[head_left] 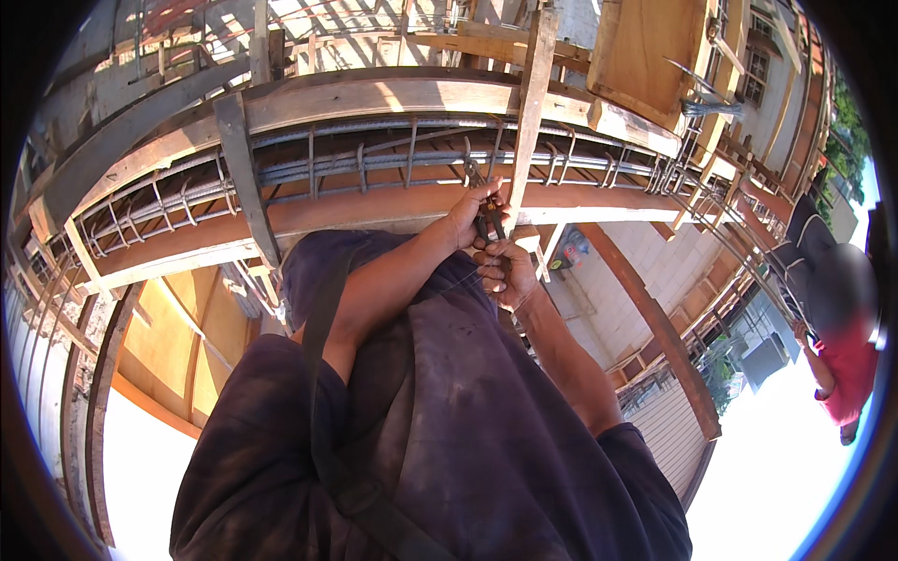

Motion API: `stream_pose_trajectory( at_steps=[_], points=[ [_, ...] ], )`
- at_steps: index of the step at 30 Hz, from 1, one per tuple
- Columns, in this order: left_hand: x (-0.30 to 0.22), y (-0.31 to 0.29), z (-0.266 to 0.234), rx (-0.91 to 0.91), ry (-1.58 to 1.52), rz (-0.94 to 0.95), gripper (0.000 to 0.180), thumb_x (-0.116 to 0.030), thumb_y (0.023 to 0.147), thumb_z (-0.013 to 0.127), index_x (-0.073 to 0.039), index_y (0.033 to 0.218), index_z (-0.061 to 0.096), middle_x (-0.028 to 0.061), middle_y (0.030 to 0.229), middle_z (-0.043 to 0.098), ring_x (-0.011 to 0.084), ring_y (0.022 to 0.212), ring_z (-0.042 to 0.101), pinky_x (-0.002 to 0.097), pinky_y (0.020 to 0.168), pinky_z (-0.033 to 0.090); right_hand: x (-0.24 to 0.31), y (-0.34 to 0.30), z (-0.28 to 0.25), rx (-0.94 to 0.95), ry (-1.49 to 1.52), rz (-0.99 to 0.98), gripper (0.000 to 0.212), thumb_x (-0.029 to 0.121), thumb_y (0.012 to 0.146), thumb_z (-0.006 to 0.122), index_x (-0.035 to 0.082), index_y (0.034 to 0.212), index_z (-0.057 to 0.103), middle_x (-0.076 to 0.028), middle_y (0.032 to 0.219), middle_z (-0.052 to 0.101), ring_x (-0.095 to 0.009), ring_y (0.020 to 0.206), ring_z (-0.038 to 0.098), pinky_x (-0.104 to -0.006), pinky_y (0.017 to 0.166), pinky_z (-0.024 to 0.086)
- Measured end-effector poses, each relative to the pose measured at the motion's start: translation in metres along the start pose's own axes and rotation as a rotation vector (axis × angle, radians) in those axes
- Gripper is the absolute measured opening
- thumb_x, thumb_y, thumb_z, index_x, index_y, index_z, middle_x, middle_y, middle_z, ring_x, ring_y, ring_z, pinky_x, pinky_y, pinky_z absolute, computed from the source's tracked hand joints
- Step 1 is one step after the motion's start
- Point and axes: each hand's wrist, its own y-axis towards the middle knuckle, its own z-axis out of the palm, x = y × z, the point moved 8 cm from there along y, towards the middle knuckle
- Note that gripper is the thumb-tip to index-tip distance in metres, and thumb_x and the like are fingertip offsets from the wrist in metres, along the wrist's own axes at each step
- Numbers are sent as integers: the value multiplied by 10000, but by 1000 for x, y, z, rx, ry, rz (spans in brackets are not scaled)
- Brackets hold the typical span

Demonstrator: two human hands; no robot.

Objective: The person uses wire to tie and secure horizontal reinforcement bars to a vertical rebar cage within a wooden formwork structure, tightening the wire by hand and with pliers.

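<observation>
My left hand (468, 217) is closed round a pair of pliers (490, 224) with dark handles. The grey head of the tool points up toward the steel bars. Just below, my right hand (508, 273) is closed, its fingers curled close to the handle ends. What looks like a thin wire (468, 279) runs out from those fingers over my dark shirt. Beyond both hands lies a long rebar cage (327, 168), its bars crossed by stirrups, inside a wooden beam form (374, 208).
An upright wooden strut (531, 112) stands right beside my hands. Another brace (245, 178) crosses the form at left. A reddish timber (645, 323) slants down at right. Another person in a red shirt (849, 369) is at far right. A plywood panel (647, 56) rises behind.
</observation>
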Motion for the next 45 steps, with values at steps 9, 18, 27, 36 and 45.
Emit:
stream_pose_trajectory(
  at_steps=[9, 18, 27, 36, 45],
  points=[
    [-1, 1, 16, -479, 27, 117, 208, -198, 850, 690, -119, 694, 577, -19, 621, 559, 104, 523, 546, 290, 446, 418, 64, -79, 80, -778, -2092, -748, 865, 243, 810, 785, -38, 1467, 297, -219, 1092, 573, -345, 989, 643, -446, 727, 572],
    [3, 17, 14, -665, -9, 211, 222, -251, 849, 740, -55, 827, 637, 46, 684, 606, 188, 548, 630, 341, 482, 486, 97, -49, 30, -813, -1941, -678, 530, 222, 829, 733, 4, 1285, 573, -229, 883, 690, -412, 816, 696, -472, 742, 551],
    [2, 13, 20, 119, -179, 136, 517, -575, 862, 713, -79, 953, 602, 83, 917, 654, 217, 885, 692, 382, 762, 597, 96, -32, 3, -535, -951, -74, 436, 444, 827, 802, 40, 909, 660, 44, 613, 497, -70, 470, 406, -261, 417, 298],
    [0, 21, 25, 116, -291, 75, 447, -535, 863, 732, -114, 853, 580, 72, 803, 665, 210, 773, 714, 364, 666, 634, 77, -29, 5, -272, -533, 115, 357, 435, 908, 735, 102, 875, 611, 112, 587, 299, -5, 433, 239, -206, 376, 179],
    [6, 45, 21, -299, -339, 110, 341, -299, 881, 752, -117, 716, 516, 57, 623, 579, 202, 552, 633, 267, 418, 477, 125, -82, 79, -850, -2168, -711, 582, 247, 759, 800, 14, 1247, 587, -149, 928, 659, -313, 898, 676, -426, 715, 525]
  ],
)
